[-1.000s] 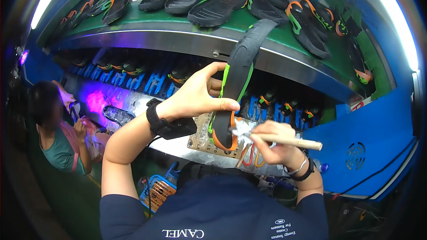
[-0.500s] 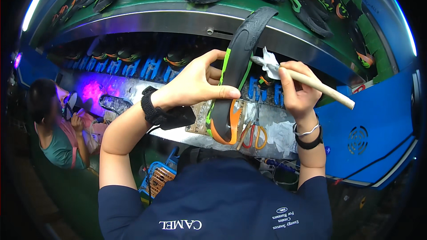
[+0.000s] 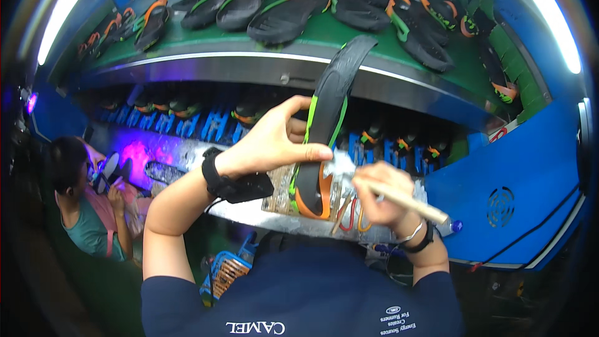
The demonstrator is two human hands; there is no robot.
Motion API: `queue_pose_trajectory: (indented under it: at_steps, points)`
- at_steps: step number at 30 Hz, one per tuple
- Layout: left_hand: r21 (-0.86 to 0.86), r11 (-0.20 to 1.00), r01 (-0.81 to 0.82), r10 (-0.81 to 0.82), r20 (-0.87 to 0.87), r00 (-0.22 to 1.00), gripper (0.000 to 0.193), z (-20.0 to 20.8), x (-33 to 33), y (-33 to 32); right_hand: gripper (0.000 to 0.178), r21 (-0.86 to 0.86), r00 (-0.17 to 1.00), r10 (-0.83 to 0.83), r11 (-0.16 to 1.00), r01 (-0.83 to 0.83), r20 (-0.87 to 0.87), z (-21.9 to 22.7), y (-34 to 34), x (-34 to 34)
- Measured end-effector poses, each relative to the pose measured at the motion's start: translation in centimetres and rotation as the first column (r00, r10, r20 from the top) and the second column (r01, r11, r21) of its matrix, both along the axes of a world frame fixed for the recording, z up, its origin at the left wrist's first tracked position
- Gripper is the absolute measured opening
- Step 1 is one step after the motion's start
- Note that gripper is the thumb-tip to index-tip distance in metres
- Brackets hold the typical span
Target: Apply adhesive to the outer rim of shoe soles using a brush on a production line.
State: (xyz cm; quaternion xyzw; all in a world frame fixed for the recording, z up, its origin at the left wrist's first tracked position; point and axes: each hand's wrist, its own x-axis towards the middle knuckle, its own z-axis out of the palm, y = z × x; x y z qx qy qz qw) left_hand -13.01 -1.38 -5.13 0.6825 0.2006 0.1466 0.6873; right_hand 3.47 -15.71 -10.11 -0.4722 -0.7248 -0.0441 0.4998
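Note:
My left hand (image 3: 271, 143) grips a black shoe sole (image 3: 331, 103) with green and orange edging, held up lengthwise with its toe end pointing away from me. The thumb presses on the side of the sole and the fingers go behind it. In my right hand (image 3: 384, 196), somewhat blurred, is a pale wooden stick (image 3: 421, 206). A crumpled white cloth (image 3: 340, 165) sits at the stick's far end, close against the sole's right edge; whether it touches is too blurred to tell. Scissors with red and yellow handles (image 3: 364, 222) lie on the metal bench under my right hand.
Beyond the bench runs a green conveyor belt (image 3: 187, 43) with several similar soles (image 3: 290, 15). Blue holders (image 3: 212, 126) line the space beneath it. A blue machine cabinet (image 3: 530, 168) stands at right, a blue basket (image 3: 228, 267) below. At left a person (image 3: 93, 212) handles a shoe part.
My right hand has come down and to the left with the stick, and the cloth end has moved lower along the sole's right edge. My left hand still holds the sole, slightly lower in view.

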Motion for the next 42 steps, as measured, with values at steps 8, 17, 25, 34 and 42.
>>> queue_pose_trajectory:
  at_steps: [8,17,25,34,42]
  points:
    - [0.105,0.975,0.194,-0.189,-0.053,0.98,0.048,1.7,4.9,-0.6,0.008,-0.14,0.878,-0.077,0.99,0.011,-0.473,0.9,-7.8,3.4]
    - [-0.074,0.949,0.307,-0.316,-0.191,0.929,0.035,11.1,26.4,0.8,0.022,-0.124,0.357,-0.389,0.804,0.581,-0.849,-4.6,-20.8,5.8]
    - [0.323,0.852,0.413,-0.262,-0.419,0.869,0.037,8.1,47.7,2.0,0.014,-0.196,0.137,-0.376,0.72,0.666,-0.916,-7.5,-24.2,6.7]
    - [0.791,0.559,0.249,0.383,-0.513,0.768,0.029,10.2,48.7,14.4,0.012,-0.257,0.192,-0.488,0.707,0.658,-0.851,-8.4,-24.3,8.7]
    - [0.692,0.721,-0.034,0.299,-0.266,0.916,0.031,12.0,46.2,11.7,0.011,-0.219,0.157,-0.395,0.749,0.625,-0.905,-8.2,-23.5,8.2]
